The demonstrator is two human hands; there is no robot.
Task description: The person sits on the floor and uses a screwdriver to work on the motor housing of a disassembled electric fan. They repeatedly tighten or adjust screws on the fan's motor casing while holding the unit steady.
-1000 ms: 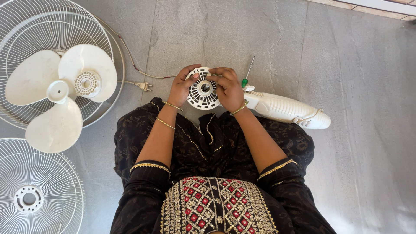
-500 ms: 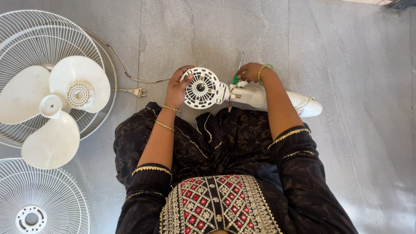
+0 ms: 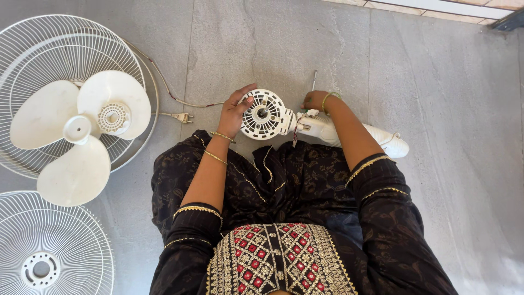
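Right, the person sits on the grey stone-tile floor (image 3: 436,109), dark embroidered dress spread over the knees, and both hands are out in front. The left hand (image 3: 236,112) is curled around the edge of the round white plastic fan motor housing (image 3: 265,114), thumb over the rim and fingers behind, so it has a firm hold of that vented disc with its face turned up towards the camera. Just to the right, the housing joins the white tapered plastic fan neck (image 3: 333,131), which lies along the floor and runs off past the person's right forearm. The right hand (image 3: 314,101) is down on the floor beside the neck, fingers bent around the green handle of a slim metal-shafted screwdriver (image 3: 313,87); how tightly it grips I cannot tell, as the wrist hides most of it.

Over on the left there is a round white wire fan guard (image 3: 33,49) lying flat, and resting on it a white three-bladed plastic fan propeller (image 3: 76,136). A second white wire guard with a ringed centre (image 3: 41,257) lies near the bottom left corner. Between guard and housing, a thin cord with a white two-pin plug (image 3: 183,116) trails across the tiles.
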